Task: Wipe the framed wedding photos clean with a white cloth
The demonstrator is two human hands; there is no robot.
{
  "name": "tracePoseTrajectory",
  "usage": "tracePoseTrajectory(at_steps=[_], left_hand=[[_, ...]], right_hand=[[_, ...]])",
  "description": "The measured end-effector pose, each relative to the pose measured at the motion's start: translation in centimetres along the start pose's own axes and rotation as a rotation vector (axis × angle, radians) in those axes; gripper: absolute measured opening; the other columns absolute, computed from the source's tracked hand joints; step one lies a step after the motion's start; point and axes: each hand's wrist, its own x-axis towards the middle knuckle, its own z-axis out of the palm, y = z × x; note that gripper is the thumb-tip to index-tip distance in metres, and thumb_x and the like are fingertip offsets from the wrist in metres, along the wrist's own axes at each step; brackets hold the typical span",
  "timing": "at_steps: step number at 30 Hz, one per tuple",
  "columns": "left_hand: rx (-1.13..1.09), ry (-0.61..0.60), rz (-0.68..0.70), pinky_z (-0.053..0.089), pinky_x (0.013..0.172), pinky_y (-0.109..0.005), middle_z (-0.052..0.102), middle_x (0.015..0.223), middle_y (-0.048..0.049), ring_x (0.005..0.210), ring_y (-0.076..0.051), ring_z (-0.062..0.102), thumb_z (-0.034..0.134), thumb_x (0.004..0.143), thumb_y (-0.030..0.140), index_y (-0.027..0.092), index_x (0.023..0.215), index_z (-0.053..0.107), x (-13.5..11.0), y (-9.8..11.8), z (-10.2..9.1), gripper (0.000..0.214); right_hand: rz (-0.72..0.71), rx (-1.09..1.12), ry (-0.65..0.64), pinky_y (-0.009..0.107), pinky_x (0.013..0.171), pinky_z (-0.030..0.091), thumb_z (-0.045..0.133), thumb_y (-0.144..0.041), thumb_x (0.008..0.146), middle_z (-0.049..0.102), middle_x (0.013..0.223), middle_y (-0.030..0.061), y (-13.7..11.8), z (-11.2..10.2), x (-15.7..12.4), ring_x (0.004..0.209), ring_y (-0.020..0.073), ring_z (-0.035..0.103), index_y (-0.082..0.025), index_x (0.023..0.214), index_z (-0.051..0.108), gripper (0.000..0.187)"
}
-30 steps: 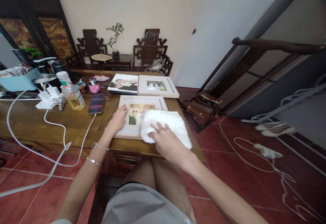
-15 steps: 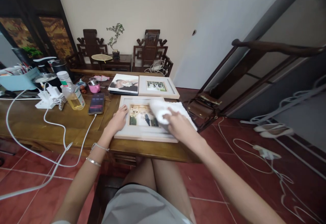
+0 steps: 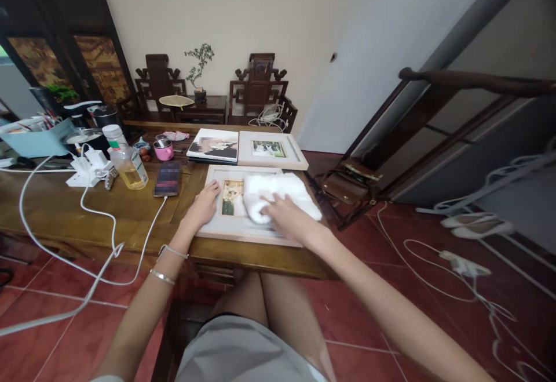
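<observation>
A light wooden picture frame (image 3: 217, 228) with a grey-white mat lies flat near the table's front edge. My left hand (image 3: 203, 204) grips its left edge, fingers curled over the border. Pressed on the right half of the frame is a fluffy white cloth (image 3: 284, 186), gripped by my right hand (image 3: 286, 217). The cloth hides the right part of the small photo (image 3: 230, 197) and hangs past the frame's right side. Behind it lie a second framed picture (image 3: 297, 151) and a stack topped by a photo panel (image 3: 212, 144).
Left of the frame are a phone (image 3: 167, 179) on a charging cable, a pink cup (image 3: 164, 149), a bottle of yellow liquid (image 3: 130, 167) and a white power strip (image 3: 89, 167). A brown bag (image 3: 347, 185) rests on a chair at right. Cables trail over the red floor.
My right hand has moved the cloth left and towards me, spreading it over more of the photo. My left hand stays on the frame's edge. The view has shifted slightly.
</observation>
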Motion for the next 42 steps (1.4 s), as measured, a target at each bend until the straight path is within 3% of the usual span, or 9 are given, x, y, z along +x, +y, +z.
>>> tracePoseTrajectory(at_steps=[4, 7, 15, 19, 25, 28, 31, 34, 42], left_hand=[[0.004, -0.005, 0.02, 0.029, 0.117, -0.044, 0.047, 0.145, -0.0132, 0.141, -0.021, 0.034, 0.035, 0.072, -0.008, 0.011, 0.128, 0.056, 0.0, 0.0, 0.0, 0.063], [0.012, -0.022, 0.05, 0.029, 0.117, -0.044, 0.046, 0.145, -0.0131, 0.142, -0.021, 0.032, 0.036, 0.07, -0.009, 0.012, 0.129, 0.055, 0.1, -0.1, 0.0, 0.065], [0.002, -0.044, 0.057, 0.028, 0.117, -0.045, 0.042, 0.148, -0.0141, 0.143, -0.021, 0.03, 0.036, 0.072, -0.008, 0.012, 0.131, 0.053, 0.1, -0.6, 0.0, 0.065], [-0.027, -0.038, 0.035, 0.027, 0.117, -0.047, 0.042, 0.148, -0.0133, 0.143, -0.021, 0.03, 0.035, 0.074, -0.007, 0.013, 0.132, 0.053, 0.0, -0.6, 0.0, 0.064], [-0.036, -0.026, 0.009, 0.027, 0.117, -0.046, 0.043, 0.148, -0.0146, 0.142, -0.021, 0.031, 0.035, 0.075, -0.006, 0.011, 0.132, 0.053, 0.1, -0.3, 0.0, 0.062], [-0.017, -0.018, 0.017, 0.027, 0.117, -0.046, 0.044, 0.146, -0.0137, 0.142, -0.022, 0.032, 0.036, 0.073, -0.007, 0.012, 0.132, 0.053, 0.1, -0.3, 0.1, 0.065], [-0.007, -0.017, 0.041, 0.027, 0.118, -0.044, 0.046, 0.145, -0.0121, 0.142, -0.021, 0.033, 0.037, 0.071, -0.008, 0.014, 0.132, 0.054, 0.1, -0.3, 0.1, 0.067], [-0.003, -0.031, 0.037, 0.027, 0.118, -0.044, 0.045, 0.147, -0.0123, 0.142, -0.021, 0.033, 0.036, 0.071, -0.008, 0.014, 0.131, 0.054, 0.1, -0.3, -0.1, 0.066], [-0.022, -0.048, 0.034, 0.028, 0.117, -0.046, 0.041, 0.149, -0.0128, 0.143, -0.021, 0.031, 0.035, 0.075, -0.006, 0.013, 0.134, 0.052, 0.0, -0.7, -0.1, 0.064]], right_hand=[[-0.06, 0.106, -0.104, 0.04, 0.092, 0.043, 0.039, 0.005, 0.072, 0.064, 0.118, 0.0186, -3.1, -1.8, -5.2, 0.11, 0.0295, 0.059, -0.012, 0.111, 0.068, 0.052], [-0.009, 0.132, -0.031, 0.04, 0.094, 0.041, 0.04, 0.006, 0.067, 0.064, 0.119, 0.0167, -4.0, -1.2, -5.4, 0.112, 0.0298, 0.057, -0.014, 0.112, 0.068, 0.056], [0.214, 0.0, 0.258, 0.051, 0.104, 0.031, 0.043, 0.0, 0.077, 0.049, 0.143, 0.0153, 2.7, 1.4, 5.0, 0.131, 0.0331, 0.038, -0.014, 0.127, 0.059, 0.054], [0.244, -0.03, 0.218, 0.055, 0.102, 0.031, 0.044, -0.003, 0.081, 0.04, 0.151, 0.0121, 4.3, 0.9, 7.8, 0.13, 0.0363, 0.037, -0.016, 0.128, 0.059, 0.052], [0.093, 0.024, -0.012, 0.063, 0.101, 0.033, 0.041, 0.004, 0.078, 0.041, 0.15, 0.016, -0.5, -0.5, 1.5, 0.129, 0.0397, 0.042, -0.016, 0.122, 0.065, 0.054], [-0.029, 0.122, -0.137, 0.056, 0.099, 0.04, 0.039, 0.006, 0.076, 0.051, 0.141, 0.0184, -3.1, -2.0, -3.0, 0.126, 0.0372, 0.048, -0.015, 0.121, 0.066, 0.056], [-0.099, 0.175, -0.132, 0.05, 0.101, 0.041, 0.04, 0.005, 0.073, 0.056, 0.137, 0.0174, -4.3, -2.3, -4.8, 0.13, 0.0349, 0.047, -0.015, 0.12, 0.066, 0.057], [-0.066, 0.162, -0.035, 0.053, 0.106, 0.036, 0.042, 0.003, 0.074, 0.048, 0.145, 0.0148, -3.5, -0.9, -2.8, 0.136, 0.0353, 0.039, -0.017, 0.126, 0.063, 0.059], [0.122, -0.013, 0.216, 0.064, 0.109, 0.023, 0.045, 0.0, 0.079, 0.028, 0.157, 0.0107, 3.2, 1.7, 8.0, 0.142, 0.039, 0.023, -0.016, 0.13, 0.058, 0.055]])
